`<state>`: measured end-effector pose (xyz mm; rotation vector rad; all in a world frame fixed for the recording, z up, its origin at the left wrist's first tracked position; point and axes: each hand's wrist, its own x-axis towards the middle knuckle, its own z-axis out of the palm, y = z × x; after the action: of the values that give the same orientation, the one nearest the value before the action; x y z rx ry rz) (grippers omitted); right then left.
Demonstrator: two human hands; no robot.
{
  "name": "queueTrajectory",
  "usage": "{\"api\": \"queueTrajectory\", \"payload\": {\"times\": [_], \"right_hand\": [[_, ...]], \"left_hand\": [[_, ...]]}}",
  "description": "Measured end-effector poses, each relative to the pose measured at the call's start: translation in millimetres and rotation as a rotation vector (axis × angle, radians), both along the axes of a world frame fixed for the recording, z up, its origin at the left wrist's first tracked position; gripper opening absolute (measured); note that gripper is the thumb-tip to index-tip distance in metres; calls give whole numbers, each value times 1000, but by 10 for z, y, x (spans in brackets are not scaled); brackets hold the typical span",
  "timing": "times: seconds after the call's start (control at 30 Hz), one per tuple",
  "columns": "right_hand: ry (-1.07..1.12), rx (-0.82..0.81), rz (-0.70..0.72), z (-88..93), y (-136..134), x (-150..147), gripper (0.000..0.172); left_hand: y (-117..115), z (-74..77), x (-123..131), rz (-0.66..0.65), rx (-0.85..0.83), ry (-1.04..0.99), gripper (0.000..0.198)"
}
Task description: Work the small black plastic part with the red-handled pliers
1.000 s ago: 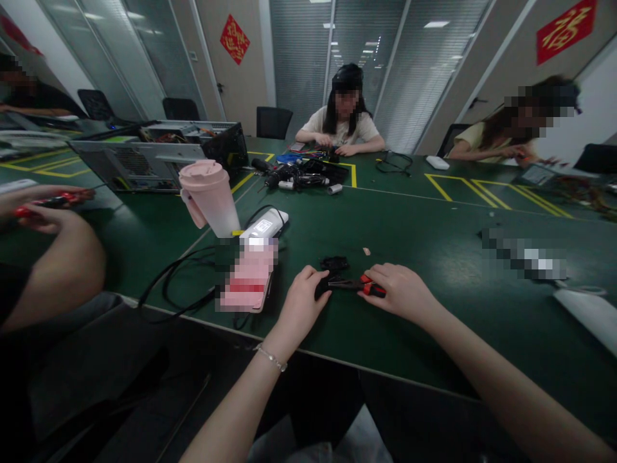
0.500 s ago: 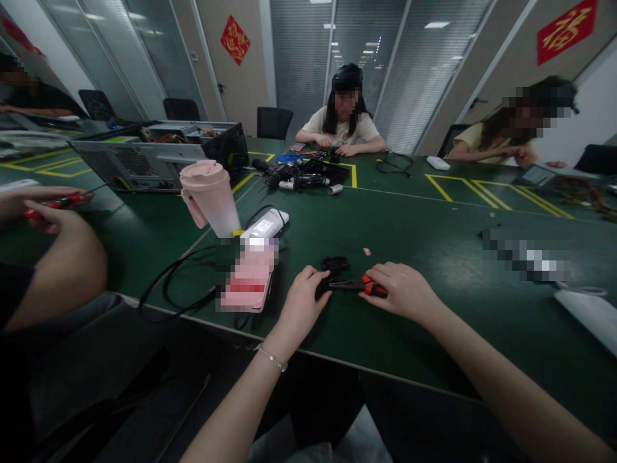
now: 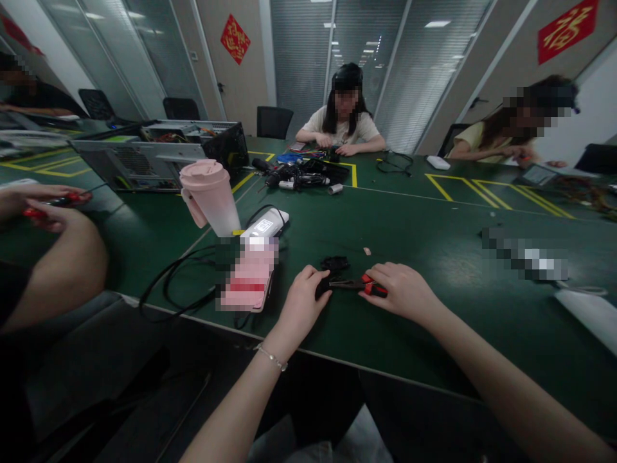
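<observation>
My right hand (image 3: 402, 289) is closed round the red and black handles of a pair of pliers (image 3: 373, 287). The pliers' long jaws point left and meet a small black part (image 3: 322, 286), which my left hand (image 3: 308, 296) pinches between thumb and fingers. What kind of part it is I cannot make out, and my fingers hide some of it. Just beyond the jaws another small black piece (image 3: 335, 262) lies on the green table (image 3: 414, 225). A tiny pale scrap (image 3: 367, 251) rests a little farther off.
Left of my hands are a pink phone (image 3: 248, 276), a white power bank (image 3: 266, 225), a black cable (image 3: 166, 283) and a pink tumbler (image 3: 209, 196). An open computer case (image 3: 159, 157) stands behind them. A co-worker's hands (image 3: 58, 202) hold a red-handled tool at far left.
</observation>
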<state>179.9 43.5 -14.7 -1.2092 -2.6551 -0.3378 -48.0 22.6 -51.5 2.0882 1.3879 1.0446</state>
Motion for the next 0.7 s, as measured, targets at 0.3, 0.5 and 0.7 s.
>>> {"api": "queueTrajectory", "payload": {"times": [0.3, 0.5, 0.7], "right_hand": [[-13, -26, -12, -13, -2, 2, 36], [-11, -35, -10, 2, -3, 7, 36], [-15, -51, -33, 0, -20, -6, 37]], "left_hand": [[-14, 1, -1, -2, 0, 9, 35], [-11, 30, -1, -2, -14, 21, 35], [-12, 14, -5, -4, -10, 10, 35]]}}
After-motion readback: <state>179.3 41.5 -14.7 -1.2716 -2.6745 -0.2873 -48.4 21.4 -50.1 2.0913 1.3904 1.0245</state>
